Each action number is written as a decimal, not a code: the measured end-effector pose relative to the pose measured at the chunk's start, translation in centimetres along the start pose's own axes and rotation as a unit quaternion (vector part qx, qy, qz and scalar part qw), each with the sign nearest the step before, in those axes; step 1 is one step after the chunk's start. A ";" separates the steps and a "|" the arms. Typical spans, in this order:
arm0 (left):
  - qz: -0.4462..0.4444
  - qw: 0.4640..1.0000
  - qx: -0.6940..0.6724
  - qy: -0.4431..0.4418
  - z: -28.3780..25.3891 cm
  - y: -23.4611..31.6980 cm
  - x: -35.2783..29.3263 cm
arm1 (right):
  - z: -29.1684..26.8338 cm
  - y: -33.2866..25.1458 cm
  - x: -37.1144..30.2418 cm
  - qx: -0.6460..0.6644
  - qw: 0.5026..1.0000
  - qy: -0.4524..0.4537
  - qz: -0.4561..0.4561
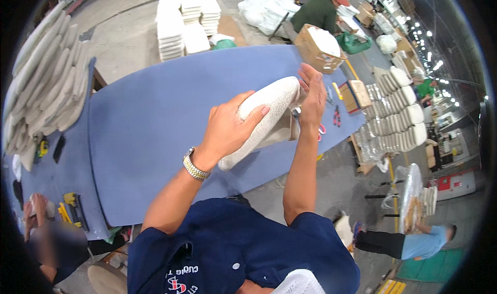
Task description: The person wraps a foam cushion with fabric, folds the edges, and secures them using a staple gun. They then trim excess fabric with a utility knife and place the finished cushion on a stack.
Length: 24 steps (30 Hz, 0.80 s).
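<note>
A padded seat cushion (264,112) in speckled beige fabric stands tilted on edge above the blue table. Around its near side wraps my left hand (230,123), thumb across the top face and fingers over the far edge. My right hand (312,97) is at the cushion's far right end, its fingers stretched out and the palm turned toward the fabric; whether it presses on it I cannot tell. Beneath the cushion, loose beige cloth (282,130) shows in part. Red-handled scissors (321,132) lie partly hidden behind my right forearm.
Red-handled pliers (337,116) and a small carton (355,96) lie at the right edge of the blue table (150,133). A cardboard box (318,50) stands beyond. Stacked beige cushions (46,81) rise at left, near a yellow-black tool (76,209). Other people work around.
</note>
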<state>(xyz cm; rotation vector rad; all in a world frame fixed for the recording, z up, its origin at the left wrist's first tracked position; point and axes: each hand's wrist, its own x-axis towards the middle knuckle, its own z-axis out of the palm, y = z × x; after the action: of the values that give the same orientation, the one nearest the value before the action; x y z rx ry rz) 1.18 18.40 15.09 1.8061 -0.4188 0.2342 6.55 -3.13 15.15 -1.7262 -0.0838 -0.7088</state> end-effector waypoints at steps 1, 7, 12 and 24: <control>0.006 1.000 0.020 -0.006 0.6 0.2 0.6 | -0.1 -0.3 1.0 -0.019 0.999 -0.033 0.000; 0.025 0.996 0.084 -0.009 2.1 0.5 1.9 | 1.7 1.1 3.3 -0.055 0.993 -0.095 0.045; 0.062 0.995 0.071 0.040 3.4 0.0 2.0 | 0.5 1.5 4.8 -0.047 0.975 -0.164 0.140; 0.076 0.996 -0.029 0.043 7.5 -0.3 1.6 | -3.8 0.8 5.5 -0.208 0.924 -0.281 -0.157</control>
<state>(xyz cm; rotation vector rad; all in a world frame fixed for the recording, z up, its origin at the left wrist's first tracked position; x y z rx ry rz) 2.33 11.00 13.42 1.7018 -0.4969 0.4006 9.77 -8.48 17.55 -2.3205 -0.6610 -0.4547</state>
